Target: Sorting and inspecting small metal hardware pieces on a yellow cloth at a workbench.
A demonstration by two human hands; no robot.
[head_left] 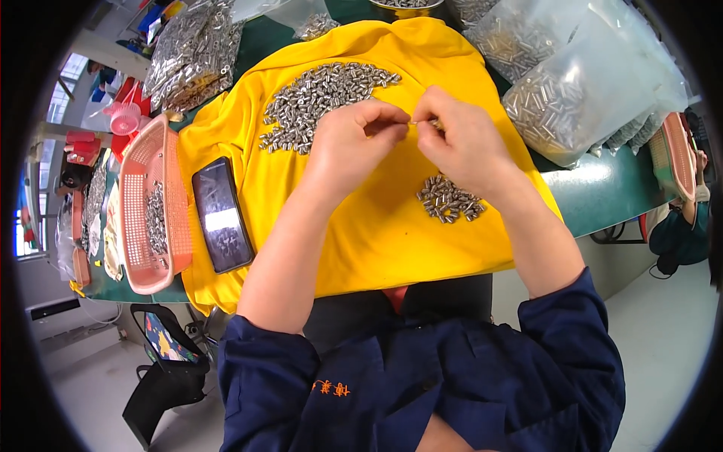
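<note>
Over the yellow cloth (361,248), my two hands meet with fingertips nearly touching. My left hand (352,139) is closed in a pinch; what it holds, if anything, is too small to make out. My right hand (461,139) pinches as well, thumb against bent forefinger, and a tiny bit of something shows between the two hands. Behind my left hand spreads a large pile of small shiny metal cylinders (324,94). A smaller pile of similar metal parts (449,199) lies just below my right hand.
A dark phone (222,215) lies left on the cloth, beside a pink plastic basket (135,218) with metal parts inside. Clear bags of metal cylinders (553,105) stand at the right. Another full bag (192,56) sits far left, and a metal bowl (407,9) at the back.
</note>
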